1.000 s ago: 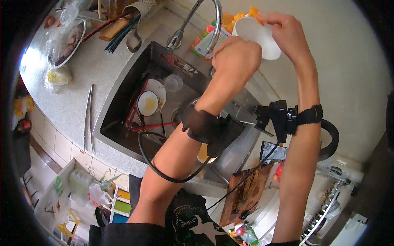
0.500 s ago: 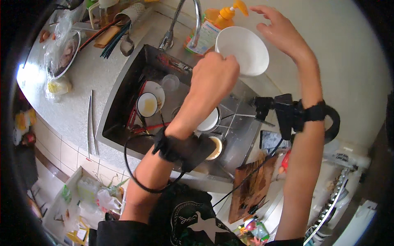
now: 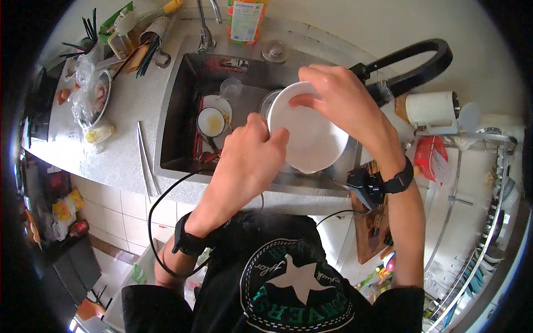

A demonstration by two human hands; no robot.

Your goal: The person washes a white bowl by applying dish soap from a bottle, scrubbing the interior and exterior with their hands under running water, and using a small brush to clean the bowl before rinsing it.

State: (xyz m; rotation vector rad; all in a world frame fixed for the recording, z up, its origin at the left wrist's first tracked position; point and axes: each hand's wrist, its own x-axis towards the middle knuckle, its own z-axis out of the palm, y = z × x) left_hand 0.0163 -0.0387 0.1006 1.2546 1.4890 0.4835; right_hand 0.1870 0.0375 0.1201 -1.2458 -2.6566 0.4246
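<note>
A white bowl [image 3: 315,139] is held tilted over the right half of the sink [image 3: 169,119], with its inside facing up toward me. At its near left rim my left hand [image 3: 252,152] is closed, the thumb against the edge. Closed over the far rim is my right hand [image 3: 344,97], its thumb inside the bowl. Behind and below the bowl, a glass vessel [image 3: 268,101] is mostly hidden. To the left in the basin lie a small dark-rimmed bowl [image 3: 211,122], a white plate [image 3: 217,101] and a clear cup [image 3: 230,87].
A faucet [image 3: 206,36] and an orange soap bottle [image 3: 246,22] stand behind the sink. Metal chopsticks [image 3: 145,158] lie on the left counter, near a dish of meat [image 3: 101,97]. A wooden cutting board [image 3: 369,233] and a dish rack [image 3: 488,244] are at right.
The white bowl has come down from beside the soap bottle, nearer to me. My right hand, apart from it before, now grips its rim. The whole view has shifted.
</note>
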